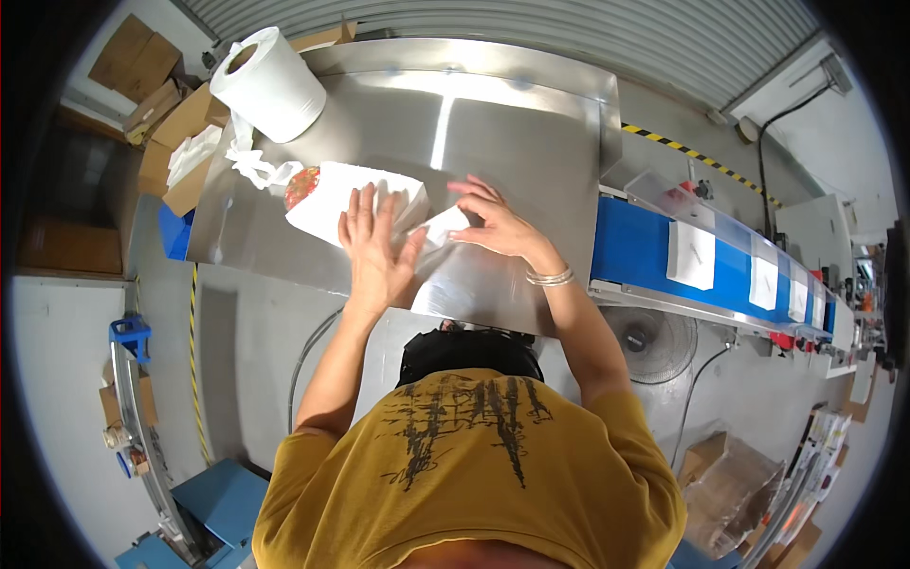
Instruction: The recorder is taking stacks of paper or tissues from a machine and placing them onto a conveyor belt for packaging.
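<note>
A white block [327, 204], perhaps a stack of flat white packets, lies on the steel table with a red-and-green patterned patch at its left end. My left hand [373, 248] rests flat over its near right part, fingers spread and stretched forward. Right beside it, a loose white packet [444, 228] sits tilted off the block's right end. The thumb and forefinger of my right hand [500, 228] close on that packet's right side, while its other fingers stretch out above. Bracelets circle my right wrist.
A large white paper roll [268, 85] stands at the table's back left, its loose strip trailing down. To the right runs a blue conveyor belt [645, 242] carrying several white packets under a clear guard [720, 223]. An open cardboard box [180, 142] adjoins the table's left edge.
</note>
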Demonstrator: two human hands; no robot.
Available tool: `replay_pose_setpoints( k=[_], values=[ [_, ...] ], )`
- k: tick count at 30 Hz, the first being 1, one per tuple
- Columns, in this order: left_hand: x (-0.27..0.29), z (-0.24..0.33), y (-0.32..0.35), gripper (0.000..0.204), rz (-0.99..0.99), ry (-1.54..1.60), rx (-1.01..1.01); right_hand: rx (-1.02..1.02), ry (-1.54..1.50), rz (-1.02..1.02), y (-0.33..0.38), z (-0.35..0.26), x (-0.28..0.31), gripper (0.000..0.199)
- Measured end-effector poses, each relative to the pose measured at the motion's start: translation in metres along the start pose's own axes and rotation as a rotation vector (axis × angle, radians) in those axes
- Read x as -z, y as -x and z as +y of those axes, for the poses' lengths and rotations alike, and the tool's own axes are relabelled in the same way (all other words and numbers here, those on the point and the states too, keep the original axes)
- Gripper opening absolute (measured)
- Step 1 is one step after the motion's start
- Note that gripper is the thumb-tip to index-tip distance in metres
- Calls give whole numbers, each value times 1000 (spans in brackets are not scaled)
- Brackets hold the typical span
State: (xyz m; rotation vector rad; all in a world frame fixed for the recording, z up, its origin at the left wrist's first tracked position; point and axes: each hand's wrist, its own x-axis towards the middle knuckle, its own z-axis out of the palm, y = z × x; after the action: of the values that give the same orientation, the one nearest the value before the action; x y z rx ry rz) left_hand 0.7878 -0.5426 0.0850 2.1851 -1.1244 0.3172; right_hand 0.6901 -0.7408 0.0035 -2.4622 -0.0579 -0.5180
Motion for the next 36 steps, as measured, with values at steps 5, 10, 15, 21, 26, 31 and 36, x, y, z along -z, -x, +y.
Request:
replay_pose_setpoints(
  k=[5,10,15,21,26,31,36],
  values=[
    [-5,-30,2,34,-22,-123,-23,-850,-590,369,71,3,41,27],
    [-5,-30,5,31,18,-88,-60,-1139,-46,615,158,63,106,37],
    [-7,-29,6,29,62,-72,-44,-1071,851,657,175,61,127,41],
    [-1,-20,6,25,-48,-14,-63,-340,-7,172,25,-30,62,64],
    [4,-17,0,35,-104,-15,-81,-214,-183,43,-13,-8,-17,53],
    [-1,-40,2,50,-52,-201,-29,-614,-806,341,54,4,2,33],
    [-1,-41,3,40,-31,-166,-30,-989,-420,759,135,44,65,40]
  ],
)
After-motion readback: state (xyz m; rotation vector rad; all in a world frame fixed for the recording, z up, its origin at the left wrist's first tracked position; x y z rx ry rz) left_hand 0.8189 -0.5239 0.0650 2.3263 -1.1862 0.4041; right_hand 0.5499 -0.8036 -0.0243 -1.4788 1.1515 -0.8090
